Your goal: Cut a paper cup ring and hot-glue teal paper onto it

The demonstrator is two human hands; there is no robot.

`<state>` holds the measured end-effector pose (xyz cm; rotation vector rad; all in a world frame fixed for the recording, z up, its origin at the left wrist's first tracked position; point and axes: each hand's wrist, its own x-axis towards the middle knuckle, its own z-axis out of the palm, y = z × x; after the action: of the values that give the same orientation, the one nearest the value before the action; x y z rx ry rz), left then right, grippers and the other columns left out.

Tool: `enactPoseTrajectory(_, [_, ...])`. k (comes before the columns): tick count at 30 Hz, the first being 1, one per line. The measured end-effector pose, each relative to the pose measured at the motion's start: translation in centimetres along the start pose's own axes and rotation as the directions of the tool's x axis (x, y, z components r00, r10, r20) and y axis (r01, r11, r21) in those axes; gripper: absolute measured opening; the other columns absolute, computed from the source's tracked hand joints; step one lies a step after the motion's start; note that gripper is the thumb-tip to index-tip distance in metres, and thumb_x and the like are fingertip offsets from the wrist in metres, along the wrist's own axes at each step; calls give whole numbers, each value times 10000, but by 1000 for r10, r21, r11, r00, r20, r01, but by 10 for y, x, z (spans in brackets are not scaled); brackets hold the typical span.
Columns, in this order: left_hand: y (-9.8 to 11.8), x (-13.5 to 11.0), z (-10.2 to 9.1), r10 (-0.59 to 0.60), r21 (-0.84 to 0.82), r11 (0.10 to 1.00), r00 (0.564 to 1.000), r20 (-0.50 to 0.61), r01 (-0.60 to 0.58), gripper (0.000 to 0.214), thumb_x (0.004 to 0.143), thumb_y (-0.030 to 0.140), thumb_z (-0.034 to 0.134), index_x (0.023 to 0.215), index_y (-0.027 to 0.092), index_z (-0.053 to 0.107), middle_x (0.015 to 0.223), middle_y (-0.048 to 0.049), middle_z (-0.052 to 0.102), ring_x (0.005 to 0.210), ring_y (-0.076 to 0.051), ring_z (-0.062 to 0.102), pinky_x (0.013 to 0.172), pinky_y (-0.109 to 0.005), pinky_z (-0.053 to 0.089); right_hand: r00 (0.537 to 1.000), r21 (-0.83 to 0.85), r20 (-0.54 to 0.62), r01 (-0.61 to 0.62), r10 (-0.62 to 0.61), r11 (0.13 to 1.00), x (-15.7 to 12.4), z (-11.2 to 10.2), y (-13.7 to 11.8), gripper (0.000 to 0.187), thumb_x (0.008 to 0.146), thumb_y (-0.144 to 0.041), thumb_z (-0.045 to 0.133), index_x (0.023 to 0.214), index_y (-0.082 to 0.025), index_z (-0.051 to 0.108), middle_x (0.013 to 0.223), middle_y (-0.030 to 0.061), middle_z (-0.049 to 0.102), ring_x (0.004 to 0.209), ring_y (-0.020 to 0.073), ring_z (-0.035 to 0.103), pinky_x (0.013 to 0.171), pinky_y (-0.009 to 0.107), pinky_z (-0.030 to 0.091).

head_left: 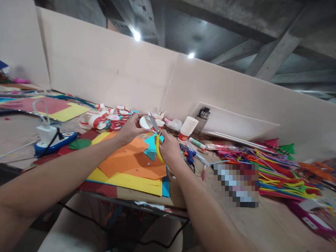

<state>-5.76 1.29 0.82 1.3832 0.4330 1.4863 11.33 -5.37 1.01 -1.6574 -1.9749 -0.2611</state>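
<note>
My left hand (130, 130) grips a white paper cup (145, 122), its round face turned toward me. Yellow-handled scissors (159, 147) are in my right hand (169, 147), with the blades pointing up and left beside the cup. The blades look a little apart; whether they touch the cup I cannot tell. Below both hands lie orange paper sheets (118, 159) on yellow paper (126, 182), with cut turquoise paper (151, 150) on top. Just behind the scissors stands another red and white cup (159, 124).
A stack of paper cups (188, 128) and a dark bottle (201, 120) stand behind my right hand. Cut cups (114, 122) lie at back left, near a blue power strip (56, 142). A blue glue gun (189, 154) and colourful pipe cleaners (278, 171) lie to the right.
</note>
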Motion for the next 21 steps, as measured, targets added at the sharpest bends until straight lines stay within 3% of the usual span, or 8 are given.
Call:
enactPoseTrajectory(10, [2, -1, 0, -51, -6, 999, 995, 83, 52, 617, 501, 121, 886, 1053, 163, 613, 1030, -49, 683, 934, -186, 650, 813, -257, 521, 1000, 22, -25, 8, -8, 1000, 2, 4, 5, 404, 930, -333, 470, 1307, -206, 538, 1063, 127, 644, 942, 257, 618, 785, 319, 446])
enactPoseTrajectory(21, [2, 7, -14, -100, 86, 992, 985, 142, 89, 656, 514, 148, 875, 1109, 131, 598, 1044, -72, 704, 907, -174, 665, 796, -268, 534, 999, -29, 52, -6, 7, 1000, 2, -5, 3, 389, 888, -291, 520, 1271, -232, 558, 1096, 98, 671, 1001, 238, 621, 817, 292, 435])
